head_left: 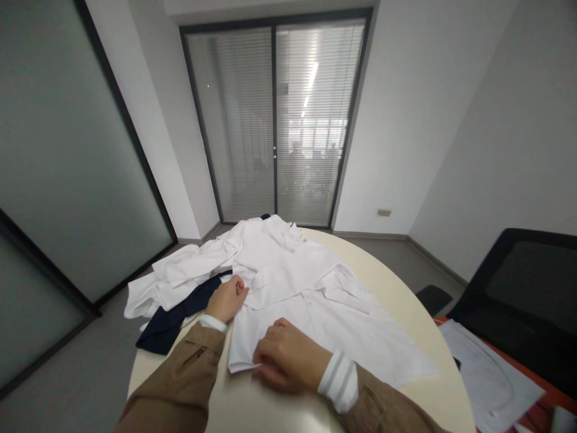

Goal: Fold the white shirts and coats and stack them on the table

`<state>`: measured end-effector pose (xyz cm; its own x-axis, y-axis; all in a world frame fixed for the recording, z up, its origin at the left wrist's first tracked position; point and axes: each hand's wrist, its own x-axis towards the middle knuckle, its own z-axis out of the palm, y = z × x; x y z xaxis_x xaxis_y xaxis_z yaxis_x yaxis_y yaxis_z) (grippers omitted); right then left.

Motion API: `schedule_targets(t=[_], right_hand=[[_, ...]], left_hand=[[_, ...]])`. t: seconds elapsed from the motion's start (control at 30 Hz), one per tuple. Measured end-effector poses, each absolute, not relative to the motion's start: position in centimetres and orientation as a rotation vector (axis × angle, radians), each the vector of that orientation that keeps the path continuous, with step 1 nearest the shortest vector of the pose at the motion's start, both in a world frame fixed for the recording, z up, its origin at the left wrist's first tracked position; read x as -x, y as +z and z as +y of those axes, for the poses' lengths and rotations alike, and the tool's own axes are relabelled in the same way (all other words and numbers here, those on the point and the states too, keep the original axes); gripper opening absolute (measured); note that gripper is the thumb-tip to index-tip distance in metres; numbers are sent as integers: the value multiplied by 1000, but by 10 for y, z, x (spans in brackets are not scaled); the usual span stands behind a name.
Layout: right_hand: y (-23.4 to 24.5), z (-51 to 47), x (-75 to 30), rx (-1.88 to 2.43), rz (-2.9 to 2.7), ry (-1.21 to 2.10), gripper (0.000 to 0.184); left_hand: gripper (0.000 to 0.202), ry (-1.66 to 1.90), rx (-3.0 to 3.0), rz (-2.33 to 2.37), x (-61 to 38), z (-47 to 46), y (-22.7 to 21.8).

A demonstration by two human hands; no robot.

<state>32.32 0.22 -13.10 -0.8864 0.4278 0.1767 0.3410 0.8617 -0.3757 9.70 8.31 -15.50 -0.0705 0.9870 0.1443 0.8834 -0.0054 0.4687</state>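
Note:
A white shirt (342, 319) lies spread on a round cream table (406, 300). My left hand (229, 299) is closed on a fold of this shirt near its left edge. Closer to me, my right hand (288, 361) pinches the shirt's lower left hem against the tabletop. Both of my arms wear brown sleeves with white cuffs. More white garments (198, 264) lie heaped behind and to the left of the shirt.
A dark navy garment (180, 316) hangs over the table's left edge under the white pile. A black office chair (523, 300) stands at the right, with white papers (491, 379) on an orange surface beside it. Glass doors with blinds (274, 126) are straight ahead.

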Motion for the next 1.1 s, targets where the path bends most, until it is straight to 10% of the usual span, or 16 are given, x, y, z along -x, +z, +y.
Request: schedule_targets(t=[0.2,0.5,0.87,1.1], right_hand=[[-120,-11,-322,303,-2797,1191,31],[-137,7,-344,1229,-2813,766,109],[-149,-46,-314,1559,-2892,638,111],[-84,-13,-337,1121,-2961,819,65]], left_hand=[[24,708,-1942,2036,-86,88,-158],[25,646,-1961,2035,-71,90,-159],[27,958,-2016,1953,-70,98,-164],[28,947,-1898,1994,-75,100,-168]])
